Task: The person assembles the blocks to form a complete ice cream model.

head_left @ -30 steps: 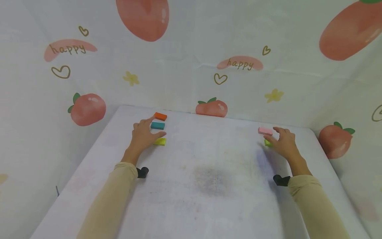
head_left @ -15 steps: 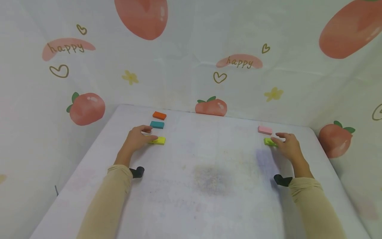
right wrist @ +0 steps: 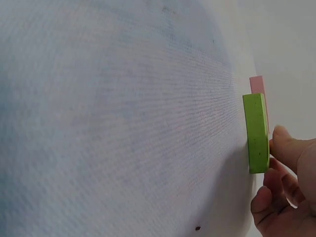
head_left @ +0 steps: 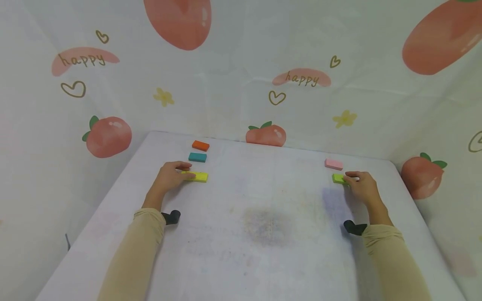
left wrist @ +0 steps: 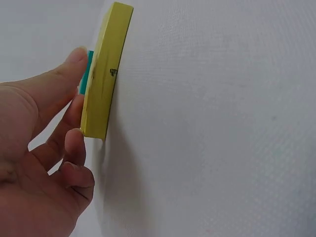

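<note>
In the head view, a yellow block point(head_left: 201, 177) lies flat on the table at left, its left end under my left hand point(head_left: 168, 176). The thumb extends over it, with a gap to the index finger behind. In the left wrist view, its long side shows a dark mark. My right hand point(head_left: 364, 187) is at the right end of a green block point(head_left: 338, 179), thumb and index finger near each other there. The right wrist view shows the thumb beside the green block point(right wrist: 256, 133) and the other fingers bent below; some fingertip contact is hidden.
Behind the yellow block lie a teal block point(head_left: 197, 157) and an orange block point(head_left: 201, 145). A pink block point(head_left: 333, 164) lies behind the green one. The white table point(head_left: 263, 267) meets a fruit-patterned cloth point(head_left: 226, 100) at its back edge.
Both hands have drawn back from the farther blocks, the left toward the yellow block and the right toward the green one. The gap between right thumb and index finger has narrowed. The blocks look unmoved.
</note>
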The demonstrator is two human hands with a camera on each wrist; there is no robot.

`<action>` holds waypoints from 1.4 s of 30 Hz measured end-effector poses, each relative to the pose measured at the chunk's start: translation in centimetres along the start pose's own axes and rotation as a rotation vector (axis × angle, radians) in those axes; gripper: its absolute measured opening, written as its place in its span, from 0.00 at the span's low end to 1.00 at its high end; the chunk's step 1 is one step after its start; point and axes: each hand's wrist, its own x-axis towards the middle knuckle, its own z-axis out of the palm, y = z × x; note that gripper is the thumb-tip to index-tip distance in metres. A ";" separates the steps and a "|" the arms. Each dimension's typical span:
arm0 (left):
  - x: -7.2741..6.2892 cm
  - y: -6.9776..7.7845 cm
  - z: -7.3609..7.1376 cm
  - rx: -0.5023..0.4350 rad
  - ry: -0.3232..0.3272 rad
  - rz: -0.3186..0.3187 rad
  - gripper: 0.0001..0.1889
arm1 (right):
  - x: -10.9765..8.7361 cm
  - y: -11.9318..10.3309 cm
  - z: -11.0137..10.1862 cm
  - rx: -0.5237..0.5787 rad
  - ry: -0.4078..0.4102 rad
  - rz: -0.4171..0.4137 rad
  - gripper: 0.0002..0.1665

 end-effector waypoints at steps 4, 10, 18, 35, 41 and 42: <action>0.1 -0.1 0.1 0.010 -0.006 -0.003 0.27 | 0.0 0.2 0.0 0.002 0.012 -0.021 0.29; 0.3 0.0 0.2 -0.004 -0.022 -0.049 0.26 | 0.0 0.1 0.2 -0.002 0.043 -0.033 0.28; 0.4 0.4 0.3 0.002 -0.038 -0.064 0.24 | 0.3 -0.1 0.5 -0.004 0.044 -0.035 0.28; 0.3 1.6 1.4 -0.010 -0.047 -0.060 0.22 | 0.4 -1.7 1.8 0.012 0.025 -0.050 0.27; 0.4 2.2 2.3 -0.017 -0.048 -0.053 0.22 | 0.5 -2.4 2.5 0.012 0.022 -0.066 0.25; 0.5 2.3 2.4 -0.013 -0.044 -0.047 0.22 | 0.5 -2.5 2.6 0.008 0.023 -0.073 0.25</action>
